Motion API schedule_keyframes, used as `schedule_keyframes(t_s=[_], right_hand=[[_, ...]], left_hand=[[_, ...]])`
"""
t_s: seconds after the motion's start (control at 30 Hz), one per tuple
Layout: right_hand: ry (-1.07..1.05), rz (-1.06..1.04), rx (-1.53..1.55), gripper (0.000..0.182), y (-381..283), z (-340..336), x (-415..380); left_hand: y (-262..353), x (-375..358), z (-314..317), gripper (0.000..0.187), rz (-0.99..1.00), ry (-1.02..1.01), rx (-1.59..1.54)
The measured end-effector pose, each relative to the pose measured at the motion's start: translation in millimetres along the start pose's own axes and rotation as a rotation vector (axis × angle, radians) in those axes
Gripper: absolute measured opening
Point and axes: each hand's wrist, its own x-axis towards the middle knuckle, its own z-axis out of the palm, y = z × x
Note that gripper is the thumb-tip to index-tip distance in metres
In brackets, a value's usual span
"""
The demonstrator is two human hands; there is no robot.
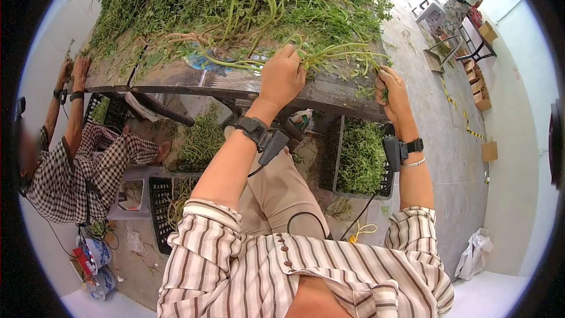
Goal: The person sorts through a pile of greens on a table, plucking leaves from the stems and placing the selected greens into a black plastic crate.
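Observation:
In the head view my left hand point(283, 75) is closed around a long, pale green plant stem point(344, 53) near the table's front edge. The stem's leafy branches stretch right toward my right hand point(390, 91), whose fingers are curled at the table's right corner. Small green leaves point(368, 90) show beside those fingers, which pinch the plant's tip. A thicker root end point(182, 36) lies to the left of my left hand. Beyond both hands a large heap of leafy green plants point(176, 3) covers the back of the wooden table point(235, 84).
A black crate point(336, 165) of green leaves stands below the table at right. Another black crate point(158, 206) with stems is at lower left. A person in checked clothes point(59, 182) sits at the left, hands at the table edge. Another person point(462, 6) stands far right near cardboard boxes point(479, 91).

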Motion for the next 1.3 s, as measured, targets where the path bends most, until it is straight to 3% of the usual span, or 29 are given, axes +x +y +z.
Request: schedule_keyframes(t_s=[0.23,0.6,0.8,1.0,1.3], right_hand=[[0.014,-0.004,-0.032,0.016,3,-5,-3],[0.173,0.006,-0.142,0.031,-2,6,-8],[0.177,0.022,-0.039,0.03,0,8,-8],[0.094,0.028,0.026,0.016,11,-3,-3],[0.014,0.021,0.069,0.02,15,-8,-5]], left_hand=[[-1,0,0,0.018,0.02,-0.003,-0.004],[-1,0,-1,0.019,0.025,0.011,-0.007],[0,0,-1,0.019,0.021,0.001,-0.007],[-1,0,0,0.022,0.023,-0.008,0.002],[1,1,-1,0.018,0.001,-0.031,0.017]])
